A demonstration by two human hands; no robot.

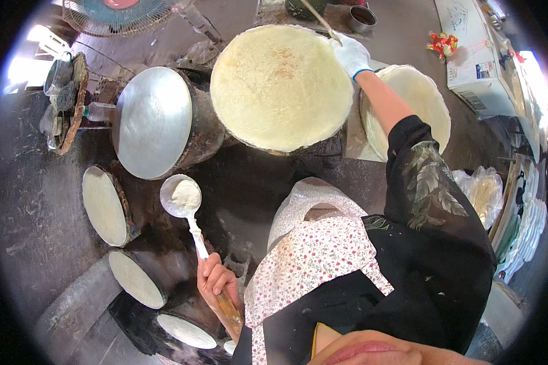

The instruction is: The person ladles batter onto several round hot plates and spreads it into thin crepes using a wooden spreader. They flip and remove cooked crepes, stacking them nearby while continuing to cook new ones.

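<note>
My left hand [218, 281] is closed round the wooden handle of a white-coated ladle [172, 202]. A mound of thick white batter or dough [187, 194] sits in the ladle's bowl. My right hand [351, 58], in a white knit glove with a blue cuff, reaches far forward and grips a thin stick [315, 15], whose far end runs out of view. Just left of the glove lies a large round griddle covered by a thin pale-yellow pancake [274, 91], browned in spots. At its left stands a bare, shiny metal griddle [153, 121], tilted in the view.
Several smaller round griddles with pale sheets, one a griddle [105, 207], curve along the left. Another pale round stack [411, 106] lies beneath my right forearm. A metal pot [362, 19], fan [119, 18], white box [478, 58] and plastic bag [482, 191] stand around.
</note>
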